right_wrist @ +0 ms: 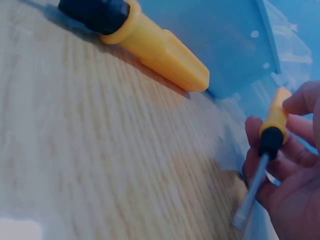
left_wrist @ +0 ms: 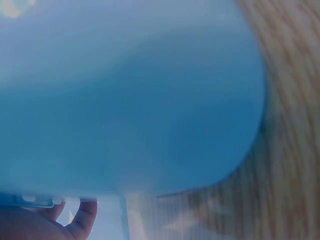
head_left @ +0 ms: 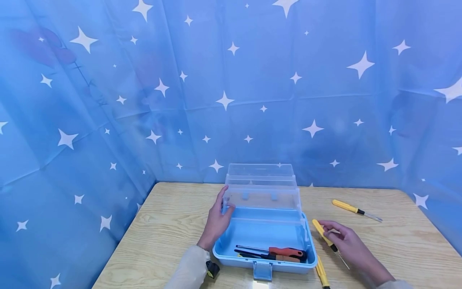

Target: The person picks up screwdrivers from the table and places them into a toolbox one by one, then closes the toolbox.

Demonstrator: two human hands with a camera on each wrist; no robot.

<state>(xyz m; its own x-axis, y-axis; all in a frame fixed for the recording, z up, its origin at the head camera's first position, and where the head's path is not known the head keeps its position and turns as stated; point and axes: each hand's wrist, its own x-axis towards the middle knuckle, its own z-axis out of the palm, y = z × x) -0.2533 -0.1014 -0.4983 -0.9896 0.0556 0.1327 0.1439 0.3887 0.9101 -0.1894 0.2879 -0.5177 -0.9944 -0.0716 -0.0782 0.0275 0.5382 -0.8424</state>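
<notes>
On the table stands a blue toolbox [head_left: 263, 264] with its clear lid [head_left: 260, 180] raised. My left hand [head_left: 217, 220] holds the lid's left edge; in the left wrist view, curled fingers [left_wrist: 85, 217] show beyond the box's blue wall [left_wrist: 150, 125]. My right hand [head_left: 344, 243] pinches a yellow-handled screwdriver [head_left: 322, 232] just right of the box, its blade slanting down toward me. In the right wrist view that screwdriver [right_wrist: 274, 125] lies between thumb and fingers. Inside the box, along the front, lie a red-handled screwdriver [head_left: 286, 251] and an orange-and-black-handled one [head_left: 285, 258].
A second yellow screwdriver [head_left: 344, 206] lies behind my right hand on the wooden table [head_left: 159, 228]. Another one [head_left: 322, 273] rests close by the box's front right corner. A blue curtain with white stars [head_left: 252, 88] hangs behind the table and along its left side.
</notes>
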